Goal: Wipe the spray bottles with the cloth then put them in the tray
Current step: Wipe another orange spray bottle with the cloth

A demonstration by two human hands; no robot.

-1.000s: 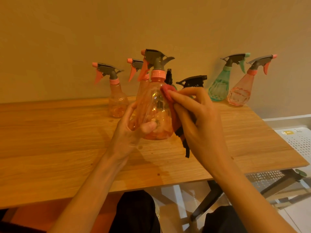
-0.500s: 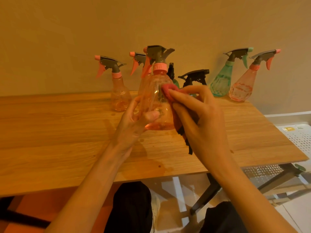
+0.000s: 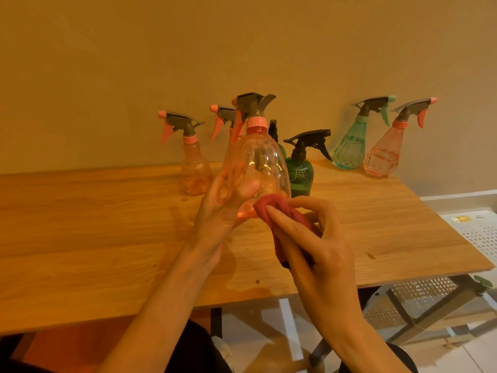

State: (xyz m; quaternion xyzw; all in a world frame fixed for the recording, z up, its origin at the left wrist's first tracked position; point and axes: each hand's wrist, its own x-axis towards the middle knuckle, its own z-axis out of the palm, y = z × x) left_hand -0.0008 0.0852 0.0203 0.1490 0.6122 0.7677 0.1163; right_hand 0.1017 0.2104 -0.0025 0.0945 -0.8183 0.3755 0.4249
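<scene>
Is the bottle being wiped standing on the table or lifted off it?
Lifted: the left hand holds the orange bottle upright, base clear of the table.

1. You held a clear pink bottle (image 3: pixel 259 168) with a grey sprayer and pink collar.
2. Your cloth (image 3: pixel 279 211) was dull red.
3. The rear bottles were pink, dark green (image 3: pixel 300 173) and teal (image 3: pixel 349 152).
4. The table (image 3: pixel 94 224) showed orange-brown wood grain.

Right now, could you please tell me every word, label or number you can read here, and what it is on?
Nothing can be read.
Yellow sticker on the white tray: too small and blurred to read.
Spray bottle in the left hand, and the bottles standing on the table: no labels visible.
</scene>
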